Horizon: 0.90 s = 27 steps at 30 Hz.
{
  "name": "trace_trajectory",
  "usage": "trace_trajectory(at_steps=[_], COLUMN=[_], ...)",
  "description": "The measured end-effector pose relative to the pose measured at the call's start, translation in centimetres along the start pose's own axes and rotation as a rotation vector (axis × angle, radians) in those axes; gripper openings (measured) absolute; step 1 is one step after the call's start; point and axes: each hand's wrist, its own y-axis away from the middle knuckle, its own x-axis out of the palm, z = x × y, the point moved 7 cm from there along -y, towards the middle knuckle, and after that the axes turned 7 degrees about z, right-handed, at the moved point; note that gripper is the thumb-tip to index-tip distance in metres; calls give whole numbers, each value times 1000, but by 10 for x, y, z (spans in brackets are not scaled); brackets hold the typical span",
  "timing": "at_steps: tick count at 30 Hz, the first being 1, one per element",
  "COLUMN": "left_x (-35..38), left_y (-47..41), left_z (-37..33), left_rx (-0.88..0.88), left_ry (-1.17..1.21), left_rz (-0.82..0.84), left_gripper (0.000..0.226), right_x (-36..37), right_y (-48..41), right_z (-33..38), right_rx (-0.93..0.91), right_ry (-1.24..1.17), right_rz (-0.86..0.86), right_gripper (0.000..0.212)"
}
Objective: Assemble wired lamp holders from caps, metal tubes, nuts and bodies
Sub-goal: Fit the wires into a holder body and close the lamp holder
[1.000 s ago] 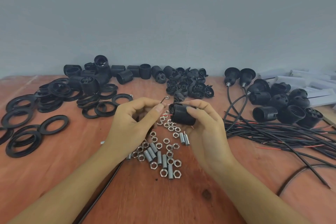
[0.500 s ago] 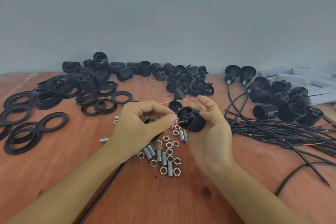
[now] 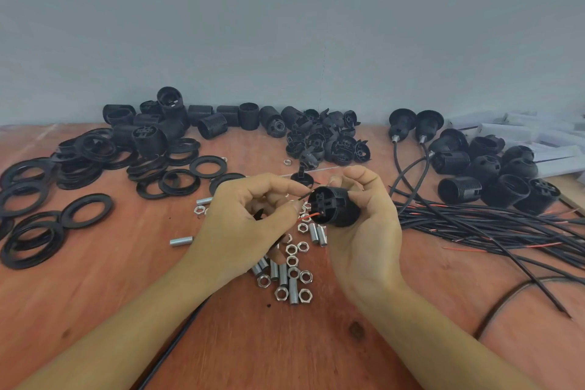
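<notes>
The right hand [image 3: 364,225] was curled round a black plastic lamp body [image 3: 335,207], a ribbed, threaded cylinder held above the middle of the table [image 3: 95,294] with its flat end, moulded with small slots, turned toward the left hand [image 3: 247,225]. That hand pinched a thin red wire [image 3: 308,216] and a black wire [image 3: 304,196] between thumb and forefinger, right at the slotted end. Whether the bare tips sat inside the slots I couldn't tell. Something small and black showed inside the left palm, too hidden by the fingers to name.

Under the hands lay shiny hexagonal nuts [image 3: 292,263] mixed with short threaded metal tubes [image 3: 282,274], partly covered by the left wrist. Flat black rings [image 3: 85,210] were heaped to the left, the outer ones cut off by the edge of view. More ribbed bodies [image 3: 212,125] lined the grey wall, beside a jumble of finned caps [image 3: 329,142]. To the right, a loose bundle of thin black cables [image 3: 474,225] with red cores ran out of sight, and wired holders [image 3: 493,171] were piled behind it in front of blurred white boxes [image 3: 538,142]. The table was reddish wood, smooth, with dark knots
</notes>
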Motion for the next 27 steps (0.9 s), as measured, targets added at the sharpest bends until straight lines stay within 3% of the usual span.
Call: trace_trajectory(at_steps=[6, 11, 20, 27], left_x=[-1, 2, 13, 15], left_y=[1, 2, 6, 8], left_z=[-6, -14, -34, -44], left_rx=[66, 157, 430, 524], left_ry=[-55, -128, -531, -595], left_rz=[-21, 7, 66, 8], left_gripper=[18, 21, 27, 23], right_x=[4, 1, -1, -2], right_y=[2, 1, 0, 0], right_z=[7, 5, -4, -1], right_rx=[-92, -58, 78, 53], right_ry=[97, 123, -28, 7], right_rz=[9, -27, -31, -42], right_gripper=[31, 53, 51, 50])
